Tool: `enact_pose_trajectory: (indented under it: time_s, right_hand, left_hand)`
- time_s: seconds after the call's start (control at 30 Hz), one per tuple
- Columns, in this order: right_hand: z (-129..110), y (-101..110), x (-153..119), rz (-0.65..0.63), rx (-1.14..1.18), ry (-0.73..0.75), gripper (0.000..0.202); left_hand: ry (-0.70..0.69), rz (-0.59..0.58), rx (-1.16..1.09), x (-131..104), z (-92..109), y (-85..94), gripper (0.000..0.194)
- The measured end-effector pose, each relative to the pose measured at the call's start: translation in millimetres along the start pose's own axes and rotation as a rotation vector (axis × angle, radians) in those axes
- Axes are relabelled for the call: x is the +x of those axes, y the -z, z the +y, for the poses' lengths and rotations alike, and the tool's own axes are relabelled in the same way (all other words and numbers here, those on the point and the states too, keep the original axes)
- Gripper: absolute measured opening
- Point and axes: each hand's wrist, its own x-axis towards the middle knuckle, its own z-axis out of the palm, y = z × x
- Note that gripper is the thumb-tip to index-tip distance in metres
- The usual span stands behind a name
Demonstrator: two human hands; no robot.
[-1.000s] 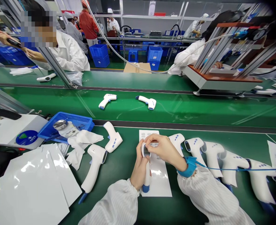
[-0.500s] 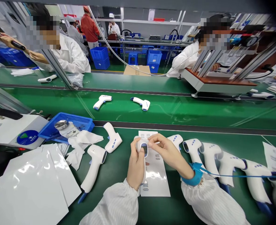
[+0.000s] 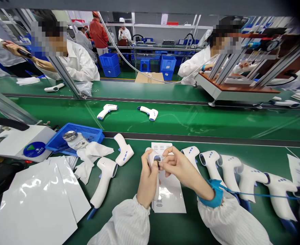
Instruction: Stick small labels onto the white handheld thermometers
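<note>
1. From where I stand, the white gun-shaped device [image 3: 154, 154] is up in the left hand [image 3: 147, 180], over the printed sheet [image 3: 172, 197] on the tabletop [image 3: 129, 204].
2. The left fingers wrap the device's body, with the thumb beside its small display [image 3: 157, 158].
3. The right hand [image 3: 180, 166] brings thumb and forefinger together at the display's edge; I cannot tell whether they pinch anything.
4. To do this well, I would brace the body firmly in the left palm, so light fingertip work at the edge doesn't twist it.
5. Fingertips are best confined to the rim, I think, since a press on the display could smudge it.
6. The cord from the blue wrist strap [image 3: 215, 194] runs across the row of similar devices [image 3: 210, 158]; a little slack would probably avoid snagging.
7. As for writing, the printed sheet carries small lines at top and lower left, too fine for me to read.
8. The jar [image 3: 80, 142] in the blue tray [image 3: 99, 136] bears dark lettering, and the white machine [image 3: 9, 139] a round blue sticker [image 3: 34, 149]; I can make out no brand.
</note>
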Motion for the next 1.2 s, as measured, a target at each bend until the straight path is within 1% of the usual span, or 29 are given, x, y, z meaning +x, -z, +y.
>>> enact_pose_trajectory:
  time_s: [0.03,0.07,0.13,0.17,0.2,0.23,0.27,0.3,0.37,0.43,0.53,0.57,0.6,0.67,0.7,0.77,0.8,0.87,0.93,1.0,1.03,1.13,1.2]
  right_hand:
    - [-1,2,1,0.001,0.027,-0.009,0.022]
    - [-1,3,2,0.033,0.026,0.007,0.022]
    - [0,4,3,0.136,-0.064,0.105,0.025]
    - [1,3,4,0.171,-0.13,0.171,0.03]
    - [2,2,4,0.178,-0.19,0.236,0.034]
    - [2,0,5,0.159,-0.233,0.293,0.038]
    - [3,-2,6,0.137,-0.255,0.339,0.035]
    - [2,-4,6,0.13,-0.258,0.374,0.028]
    - [1,-8,7,0.165,-0.242,0.424,0.011]
    - [-1,-11,7,0.207,-0.224,0.443,0.012]
    - [1,-16,7,0.207,-0.182,0.39,0.013]
    - [3,-17,6,0.185,-0.159,0.34,0.018]
    - [5,-18,5,0.146,-0.129,0.276,0.029]
    - [8,-19,3,0.032,-0.033,0.122,0.05]
    - [9,-20,2,-0.033,0.024,0.043,0.056]
    - [9,-21,-1,-0.151,0.1,-0.08,0.055]
    - [9,-22,-1,-0.193,0.11,-0.103,0.051]
    - [8,-22,1,-0.233,0.066,-0.085,0.041]
    - [9,-15,13,-0.176,-0.122,-0.073,0.029]
    - [11,3,35,-0.044,-0.404,-0.114,0.017]
    - [12,15,50,0.033,-0.537,-0.138,0.013]
    - [11,53,102,0.255,-0.763,-0.112,0.024]
    - [6,68,136,0.379,-0.876,-0.068,0.029]
  left_hand:
    - [0.049,-0.036,-0.052,1,0,1.2,0.04]
    - [0.092,-0.073,-0.103,1,1,2.5,0.041]
    - [0.134,-0.14,-0.189,-1,4,4.6,0.047]
    - [0.135,-0.167,-0.213,-2,6,5.2,0.05]
    - [0.123,-0.181,-0.219,-4,8,5.3,0.053]
    - [0.103,-0.186,-0.21,-6,10,5.0,0.058]
    - [0.081,-0.183,-0.19,-8,11,4.4,0.063]
    - [0.057,-0.171,-0.165,-10,12,3.6,0.068]
    - [0.001,-0.134,-0.123,-13,13,1.9,0.075]
    - [-0.035,-0.11,-0.107,-14,12,0.9,0.077]
    - [-0.044,-0.103,-0.131,-13,11,1.4,0.077]
    - [-0.048,-0.103,-0.147,-12,11,1.9,0.077]
    - [-0.049,-0.106,-0.162,-12,11,2.5,0.078]
    - [-0.048,-0.122,-0.181,-11,11,3.5,0.079]
    - [-0.048,-0.135,-0.188,-11,10,3.8,0.081]
    - [-0.057,-0.162,-0.205,-10,8,4.2,0.087]
    - [-0.07,-0.169,-0.209,-10,7,4.5,0.092]
    - [-0.099,-0.201,-0.196,-7,2,5.9,0.101]
    - [-0.131,-0.261,-0.143,-3,-3,8.8,0.106]
    - [-0.158,-0.295,-0.048,1,-9,12.9,0.105]
    - [-0.16,-0.292,-0.002,4,-12,15.3,0.103]
    - [-0.107,-0.263,0.052,12,-18,21.9,0.088]
    - [-0.058,-0.254,0.035,16,-17,24.9,0.072]
